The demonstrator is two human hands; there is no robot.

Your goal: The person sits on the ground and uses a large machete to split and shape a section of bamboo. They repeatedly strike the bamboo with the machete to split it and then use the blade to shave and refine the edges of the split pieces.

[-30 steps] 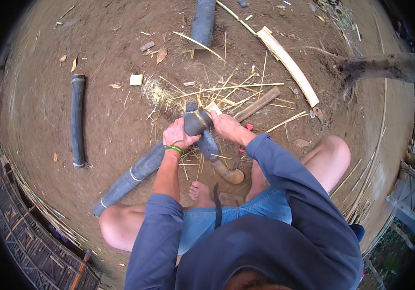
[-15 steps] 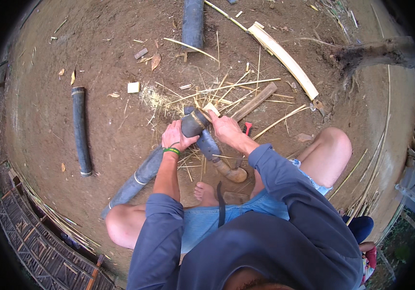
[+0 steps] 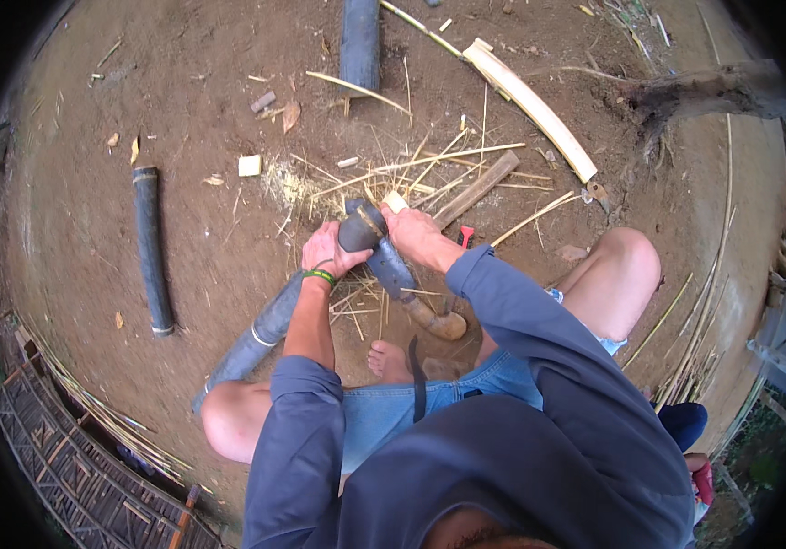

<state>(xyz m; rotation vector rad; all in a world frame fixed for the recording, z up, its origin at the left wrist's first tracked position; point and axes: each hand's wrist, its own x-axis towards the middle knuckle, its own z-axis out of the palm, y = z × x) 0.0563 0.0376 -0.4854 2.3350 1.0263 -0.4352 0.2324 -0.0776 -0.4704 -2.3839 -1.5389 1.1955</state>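
A dark grey pipe-like tube [image 3: 269, 316] slants up from beside my left knee, and a thicker dark end with a light band [image 3: 359, 231] seems to continue it. My left hand [image 3: 327, 252] wraps round the tube just below that end. My right hand [image 3: 416, 236] is closed at the banded end's right side, its fingers on a small pale block [image 3: 396, 201]. Under the banded end lies a blue-grey log-like piece [image 3: 393, 270] with a curved tan end. Next to my right wrist is a small red-handled tool [image 3: 466, 236].
Thin split strips [image 3: 448, 156] and pale shavings [image 3: 285, 183] litter the dirt ahead. A flat wooden stick [image 3: 480, 189] and a long pale split length [image 3: 534, 112] lie right. Other dark tubes lie left [image 3: 150, 252] and far ahead [image 3: 359, 46]. A slatted bamboo structure [image 3: 73, 467] stands lower left.
My right hand has drawn slightly left and nearer the banded end, with its fingers closer together by the pale block. My left hand keeps its hold, and the view has shifted slightly.
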